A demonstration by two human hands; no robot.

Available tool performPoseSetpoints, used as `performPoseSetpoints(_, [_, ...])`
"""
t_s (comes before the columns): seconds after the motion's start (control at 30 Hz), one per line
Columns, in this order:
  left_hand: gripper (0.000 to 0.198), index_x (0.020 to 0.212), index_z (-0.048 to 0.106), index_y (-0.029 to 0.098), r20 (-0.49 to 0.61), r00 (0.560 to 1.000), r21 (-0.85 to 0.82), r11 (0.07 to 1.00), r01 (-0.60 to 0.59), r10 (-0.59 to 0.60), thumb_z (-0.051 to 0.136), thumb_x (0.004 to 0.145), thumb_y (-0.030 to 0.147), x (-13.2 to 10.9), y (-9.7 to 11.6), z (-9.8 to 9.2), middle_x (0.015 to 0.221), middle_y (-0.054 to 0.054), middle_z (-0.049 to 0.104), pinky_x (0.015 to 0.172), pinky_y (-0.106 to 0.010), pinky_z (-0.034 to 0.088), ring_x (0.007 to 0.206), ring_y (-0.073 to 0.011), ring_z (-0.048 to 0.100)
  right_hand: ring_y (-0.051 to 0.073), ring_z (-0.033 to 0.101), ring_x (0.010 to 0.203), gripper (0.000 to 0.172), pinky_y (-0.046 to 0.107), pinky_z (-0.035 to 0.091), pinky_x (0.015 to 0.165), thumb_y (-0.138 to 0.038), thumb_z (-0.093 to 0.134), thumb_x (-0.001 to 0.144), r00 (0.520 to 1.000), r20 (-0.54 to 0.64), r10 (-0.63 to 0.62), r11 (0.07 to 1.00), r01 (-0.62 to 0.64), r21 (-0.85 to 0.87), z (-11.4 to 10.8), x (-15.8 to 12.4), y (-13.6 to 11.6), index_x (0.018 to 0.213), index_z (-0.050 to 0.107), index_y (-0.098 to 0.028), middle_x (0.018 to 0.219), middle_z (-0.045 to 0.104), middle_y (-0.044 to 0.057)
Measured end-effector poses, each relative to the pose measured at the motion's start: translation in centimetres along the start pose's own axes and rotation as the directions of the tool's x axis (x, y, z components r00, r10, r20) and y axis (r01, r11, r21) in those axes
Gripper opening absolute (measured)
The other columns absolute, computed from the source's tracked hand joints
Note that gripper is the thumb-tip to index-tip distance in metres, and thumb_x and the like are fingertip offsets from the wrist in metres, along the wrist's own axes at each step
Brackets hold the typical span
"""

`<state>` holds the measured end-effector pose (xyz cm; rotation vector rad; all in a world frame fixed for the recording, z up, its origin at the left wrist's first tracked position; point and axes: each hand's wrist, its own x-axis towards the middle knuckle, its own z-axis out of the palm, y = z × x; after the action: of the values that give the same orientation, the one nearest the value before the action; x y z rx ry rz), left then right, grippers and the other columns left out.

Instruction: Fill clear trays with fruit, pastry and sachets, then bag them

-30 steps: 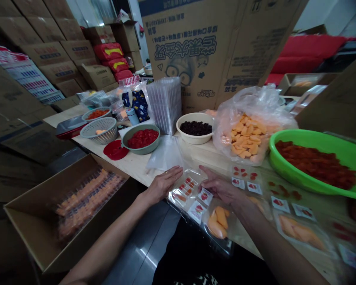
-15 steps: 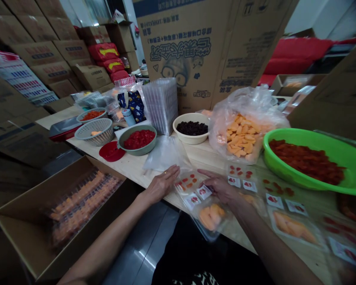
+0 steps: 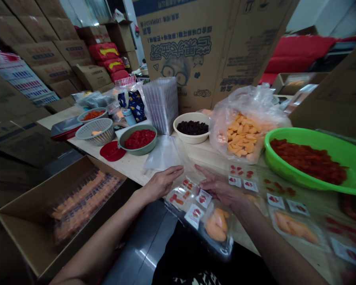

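Note:
A clear plastic tray (image 3: pixel 192 201) sits tilted between my hands at the table's front edge, its near side out over the edge. Small red and orange pieces fill its far compartments, two white sachets (image 3: pixel 195 216) lie in the middle, and orange slices (image 3: pixel 217 225) are at the near right. My left hand (image 3: pixel 161 182) holds the tray's far left side, fingers stretched long and thumb hidden. On the right edge, my right hand (image 3: pixel 218 184) grips with the index finger extended and the others bent; its fingertips are partly hidden.
More filled trays (image 3: pixel 293 225) lie to the right, beside a green basin (image 3: pixel 311 158) of dark red pieces. Behind stand a bag of orange slices (image 3: pixel 243 134), a cream bowl (image 3: pixel 192 138) and a grey-green bowl (image 3: pixel 139 148). An open carton (image 3: pixel 20 221) of packed trays is at left.
The tray has come up and towards me, tilting with its near side over the edge. Both hands have moved slightly along with it.

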<state>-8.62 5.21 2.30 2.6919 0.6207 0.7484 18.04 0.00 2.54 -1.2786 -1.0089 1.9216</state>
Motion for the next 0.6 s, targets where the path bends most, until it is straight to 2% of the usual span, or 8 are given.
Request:
performPoseSetpoints(0.13, [0.065, 0.147, 0.046, 0.025, 0.022, 0.999, -0.045, 0.999, -0.022, 0.023, 0.044, 0.087, -0.002, -0.4, 0.1, -0.9, 0.144, -0.014, 0.054, 0.101, -0.034, 0.055, 0.128, -0.0211, 0.059, 0.012, 0.055, 0.056, 0.075, 0.021, 0.039, 0.052, -0.020, 0.067, 0.070, 0.993, -0.115, -0.007, 1.000, 0.007, 0.003, -0.9, 0.8, 0.0, 0.144, 0.052, -0.017, 0.074, 0.071, 0.002])
performPoseSetpoints(0.3, [0.067, 0.146, 0.048, 0.025, 0.052, 0.998, -0.081, 0.997, -0.020, 0.025, 0.042, 0.085, -0.003, -1.0, 0.0, -0.8, 0.147, -0.013, 0.053, 0.100, -0.035, 0.056, 0.131, -0.0216, 0.056, 0.012, 0.054, 0.054, 0.067, 0.020, 0.037, 0.049, -0.015, 0.063, 0.071, 0.977, -0.212, -0.001, 1.000, 0.006, 0.022, -0.7, 1.4, 0.6, 0.137, 0.059, -0.017, 0.071, 0.070, 0.002])
performPoseSetpoints(0.43, [0.071, 0.151, 0.038, 0.025, 0.093, 0.995, 0.018, 0.999, -0.030, 0.028, 0.043, 0.085, -0.001, -1.5, -0.1, 0.0, 0.150, -0.013, 0.049, 0.103, -0.036, 0.054, 0.133, -0.0217, 0.054, 0.012, 0.056, 0.054, 0.060, 0.020, 0.039, 0.049, -0.013, 0.060, 0.073, 0.957, -0.289, 0.026, 0.994, 0.006, 0.108, -0.5, 2.2, 1.0, 0.133, 0.061, -0.011, 0.071, 0.070, 0.003])
performPoseSetpoints(0.5, [0.069, 0.150, 0.038, 0.021, 0.052, 0.999, 0.071, 0.997, 0.006, -0.010, 0.043, 0.085, -0.001, -1.8, -0.7, 0.6, 0.149, -0.015, 0.049, 0.102, -0.036, 0.055, 0.133, -0.0223, 0.055, 0.013, 0.058, 0.056, 0.059, 0.021, 0.040, 0.050, -0.014, 0.061, 0.074, 0.962, -0.272, 0.024, 0.992, 0.009, 0.122, -0.7, 2.5, 1.4, 0.133, 0.060, -0.011, 0.073, 0.071, 0.004])
performPoseSetpoints(0.6, [0.051, 0.131, 0.056, 0.017, -0.093, 0.987, 0.120, 0.982, 0.144, -0.133, 0.041, 0.086, -0.001, -2.5, -2.0, 1.7, 0.134, -0.015, 0.061, 0.091, -0.033, 0.060, 0.118, -0.0204, 0.065, 0.013, 0.061, 0.059, 0.058, 0.021, 0.043, 0.052, -0.014, 0.060, 0.074, 0.974, -0.222, 0.043, 0.994, -0.019, 0.109, -1.0, 2.5, 1.9, 0.132, 0.061, -0.013, 0.074, 0.071, 0.004])
